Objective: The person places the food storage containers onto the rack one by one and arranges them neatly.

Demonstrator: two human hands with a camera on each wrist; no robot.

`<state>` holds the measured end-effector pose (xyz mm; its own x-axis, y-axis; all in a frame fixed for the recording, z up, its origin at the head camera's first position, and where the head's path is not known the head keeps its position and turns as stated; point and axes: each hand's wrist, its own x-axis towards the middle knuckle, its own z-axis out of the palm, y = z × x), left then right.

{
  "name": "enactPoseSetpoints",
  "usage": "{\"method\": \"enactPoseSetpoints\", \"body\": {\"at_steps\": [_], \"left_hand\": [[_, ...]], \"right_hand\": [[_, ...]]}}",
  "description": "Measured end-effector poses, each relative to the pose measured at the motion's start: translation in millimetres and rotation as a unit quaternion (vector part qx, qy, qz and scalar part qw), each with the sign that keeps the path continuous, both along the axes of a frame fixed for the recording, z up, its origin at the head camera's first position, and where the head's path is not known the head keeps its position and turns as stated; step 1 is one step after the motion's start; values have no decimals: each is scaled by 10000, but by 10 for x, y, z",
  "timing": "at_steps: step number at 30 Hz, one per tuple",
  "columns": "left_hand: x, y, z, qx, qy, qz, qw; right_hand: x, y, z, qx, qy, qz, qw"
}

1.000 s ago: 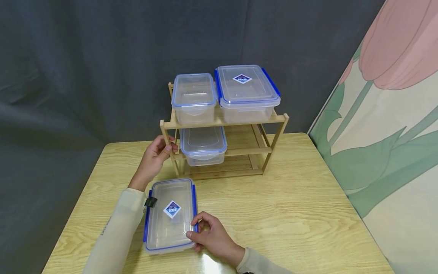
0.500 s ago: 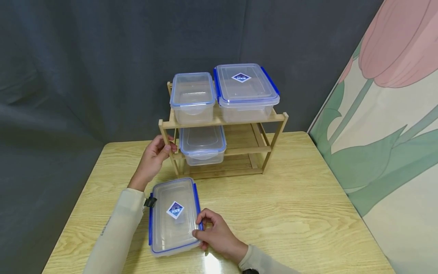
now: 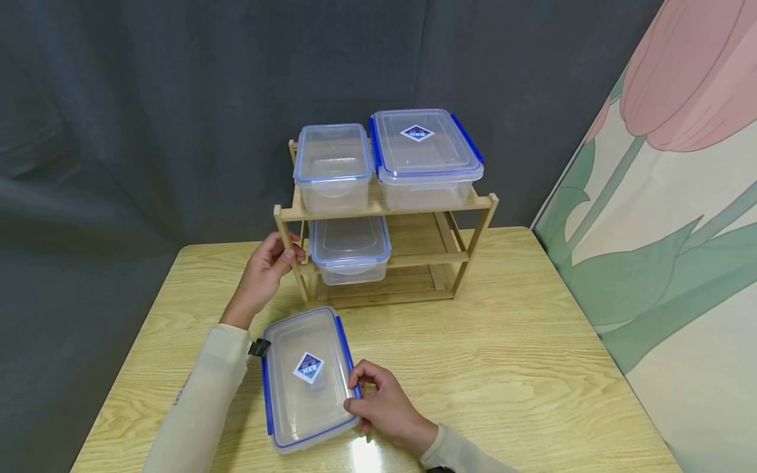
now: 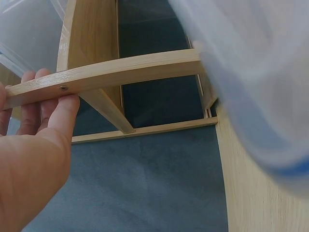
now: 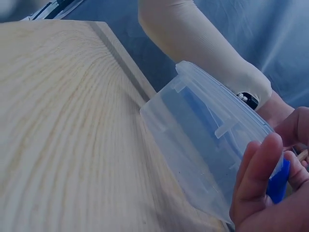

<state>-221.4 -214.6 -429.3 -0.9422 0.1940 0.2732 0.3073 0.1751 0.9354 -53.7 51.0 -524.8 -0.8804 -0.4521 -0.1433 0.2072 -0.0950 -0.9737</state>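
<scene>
My left hand (image 3: pixel 260 281) grips the left front post of a wooden rack (image 3: pixel 387 209); in the left wrist view its fingers (image 4: pixel 31 113) wrap round the wooden bar (image 4: pixel 111 75). On the near left, a clear plastic food container (image 3: pixel 301 407) with blue side clips and a diamond label sits at an angle. My right hand (image 3: pixel 390 407) pinches its right edge near the front corner, thumb over the lid. The right wrist view shows the container's wall (image 5: pixel 188 140) low over the wooden table; I cannot tell whether its whole base touches.
Two lidded containers stand on the rack's top shelf: a smaller one (image 3: pixel 333 167) and a larger blue-clipped one (image 3: pixel 426 154). Another container (image 3: pixel 350 249) sits on the shelf below. The wooden table (image 3: pixel 520 368) extends right, with a dark curtain (image 3: pixel 207 118) behind.
The container under my right hand has shifted right and slightly toward me, turning a little anticlockwise. My right hand has moved right with it. My left hand stays on the rack's post.
</scene>
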Motion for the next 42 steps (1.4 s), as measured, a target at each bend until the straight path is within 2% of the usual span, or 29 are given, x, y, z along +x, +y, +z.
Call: {"method": "enactPoseSetpoints", "body": {"at_steps": [11, 22, 31, 42], "left_hand": [[7, -14, 9, 9, 58, -49, 10000], [8, -24, -5, -19, 60, -49, 10000], [7, -15, -9, 55, 45, -120, 9999], [1, -26, -11, 102, 66, -158, 9998]], "right_hand": [[8, 177, 89, 124, 197, -138, 9996], [42, 377, 196, -103, 441, -97, 9989], [60, 596, 301, -8, 611, -168, 9980], [82, 869, 437, -210, 795, -465, 9955]]}}
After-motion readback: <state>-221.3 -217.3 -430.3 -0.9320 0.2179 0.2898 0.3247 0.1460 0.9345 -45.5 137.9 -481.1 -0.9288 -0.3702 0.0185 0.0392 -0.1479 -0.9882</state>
